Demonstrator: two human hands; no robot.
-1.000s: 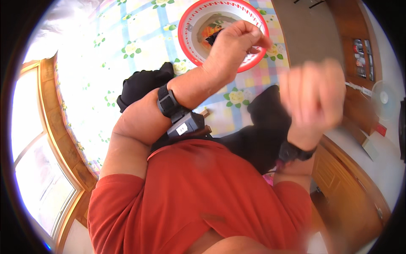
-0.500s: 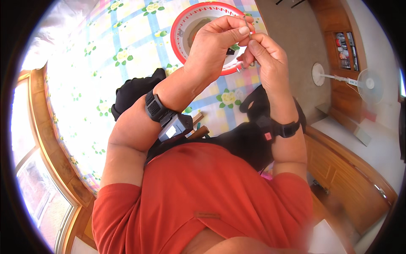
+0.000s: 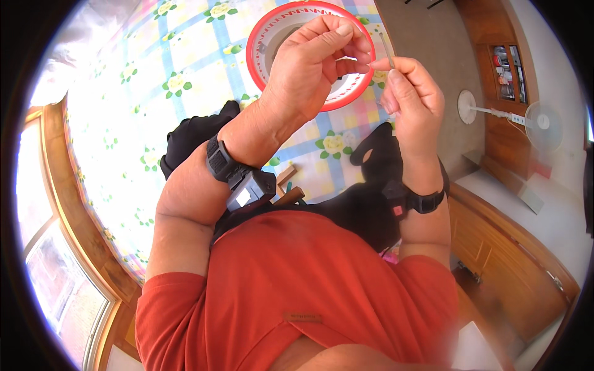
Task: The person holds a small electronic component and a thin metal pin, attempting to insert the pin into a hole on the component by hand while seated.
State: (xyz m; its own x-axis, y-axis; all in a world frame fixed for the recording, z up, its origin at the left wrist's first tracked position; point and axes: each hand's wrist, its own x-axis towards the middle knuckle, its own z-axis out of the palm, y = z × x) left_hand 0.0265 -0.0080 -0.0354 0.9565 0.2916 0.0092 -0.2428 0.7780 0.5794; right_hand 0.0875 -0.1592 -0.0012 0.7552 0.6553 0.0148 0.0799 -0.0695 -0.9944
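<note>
"Since half a second ago, what has moved most, do we agree?"

"We see the right hand shifted rightward, away from the left hand, taking a slender strip along."

"And beneath the fingers, biggest first?"

"We have the table with its flowered cloth, then the red-rimmed basin, directly behind the left fingers. Black cloth lies nearer the body, to the left of those fingers."

"How do the left fingers stand?"

"Curled, thumb against the index finger; we can't tell whether anything is pinched there."

"Smaller things?"

"Wooden pieces, well apart from both hands, on the body side of the fingers. Smallest, our strip: closed between right thumb and index finger, it rises above those fingertips, just right of the left fingers."
</note>
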